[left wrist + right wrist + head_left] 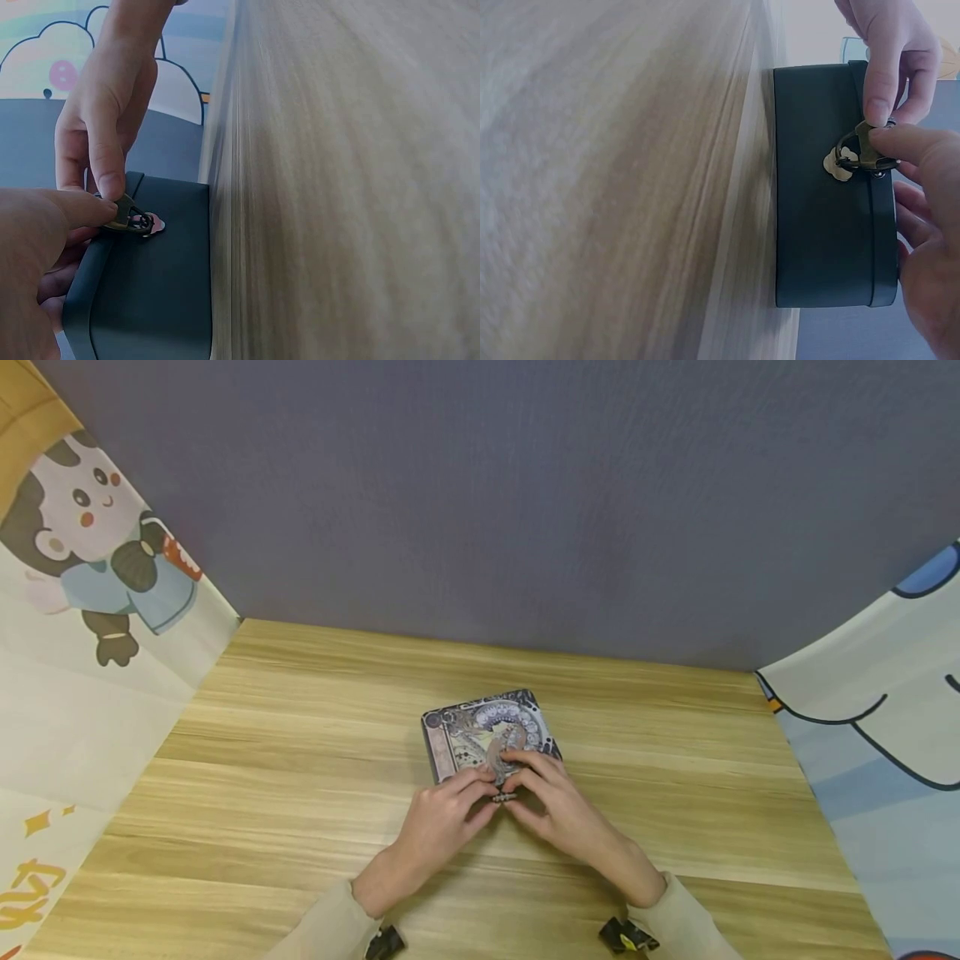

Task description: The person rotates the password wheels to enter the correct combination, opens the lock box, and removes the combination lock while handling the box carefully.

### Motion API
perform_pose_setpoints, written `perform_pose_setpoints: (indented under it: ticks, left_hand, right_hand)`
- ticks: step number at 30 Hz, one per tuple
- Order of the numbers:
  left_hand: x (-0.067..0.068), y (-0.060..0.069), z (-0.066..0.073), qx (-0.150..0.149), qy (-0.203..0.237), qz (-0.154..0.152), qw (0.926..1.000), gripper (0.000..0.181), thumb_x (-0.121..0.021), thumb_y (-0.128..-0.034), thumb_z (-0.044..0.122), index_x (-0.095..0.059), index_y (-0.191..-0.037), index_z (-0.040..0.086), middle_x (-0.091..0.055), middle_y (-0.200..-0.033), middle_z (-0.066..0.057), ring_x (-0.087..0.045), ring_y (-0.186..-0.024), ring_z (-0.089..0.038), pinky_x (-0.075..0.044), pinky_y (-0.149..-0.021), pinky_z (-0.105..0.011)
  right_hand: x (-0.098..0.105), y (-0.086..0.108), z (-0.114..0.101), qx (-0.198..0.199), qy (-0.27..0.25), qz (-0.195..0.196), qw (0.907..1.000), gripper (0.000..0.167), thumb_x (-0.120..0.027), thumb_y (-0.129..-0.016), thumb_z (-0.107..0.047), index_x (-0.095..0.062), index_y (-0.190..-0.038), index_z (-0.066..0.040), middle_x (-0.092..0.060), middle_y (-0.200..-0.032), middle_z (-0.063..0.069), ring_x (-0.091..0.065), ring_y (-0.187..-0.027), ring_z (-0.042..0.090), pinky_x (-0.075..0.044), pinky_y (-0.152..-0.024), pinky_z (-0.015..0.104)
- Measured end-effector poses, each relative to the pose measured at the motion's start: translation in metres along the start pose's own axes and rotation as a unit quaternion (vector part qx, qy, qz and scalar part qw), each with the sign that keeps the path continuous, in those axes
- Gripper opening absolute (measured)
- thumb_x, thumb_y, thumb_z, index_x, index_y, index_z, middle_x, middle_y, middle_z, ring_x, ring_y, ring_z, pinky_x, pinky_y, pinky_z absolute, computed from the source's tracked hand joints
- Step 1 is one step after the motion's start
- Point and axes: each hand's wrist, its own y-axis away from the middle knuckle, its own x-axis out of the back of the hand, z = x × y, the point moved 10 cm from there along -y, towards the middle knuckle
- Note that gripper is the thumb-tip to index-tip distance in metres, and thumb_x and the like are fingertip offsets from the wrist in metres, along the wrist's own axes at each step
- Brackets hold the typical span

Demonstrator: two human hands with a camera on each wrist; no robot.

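Note:
A dark box (457, 731) with a patterned lid stands on the table, its plain dark front (154, 289) showing in the wrist views. At the front hangs a small bronze-coloured padlock (870, 146), its curved shackle at a metal clasp plate (840, 165). My left hand (442, 814) pinches the padlock from the left with thumb and fingers. From the right, my right hand (558, 802) pinches it too, thumb on the body, while other fingers rest on the lid. The fingers partly cover the padlock, so whether the shackle is fastened is hidden.
The wood-grain table (300, 793) spreads around the box. A grey panel (487, 510) rises behind it, and printed cartoon cloths (97, 710) flank both sides. Dark straps (628, 935) sit near the wrists.

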Motion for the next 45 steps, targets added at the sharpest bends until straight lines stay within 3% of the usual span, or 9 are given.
perform_pose_setpoints:
  ticks: [45]
  left_hand:
    - [0.0008,-0.0003,0.0006,-0.001,-0.003,0.003,1.0,0.025,-0.092,-0.0761,0.016,-0.076,-0.095,0.011,-0.076,-0.107,-0.003,-0.076,-0.098,-0.018,-0.064,-0.078,-0.022]
  right_hand:
    - [-0.0006,0.0008,-0.0011,0.01,-0.001,0.004,0.9999,0.026,-0.082,-0.085,-0.014,-0.065,-0.105,-0.016,-0.058,-0.143,0.011,-0.054,-0.132,0.035,-0.043,-0.113,0.065]
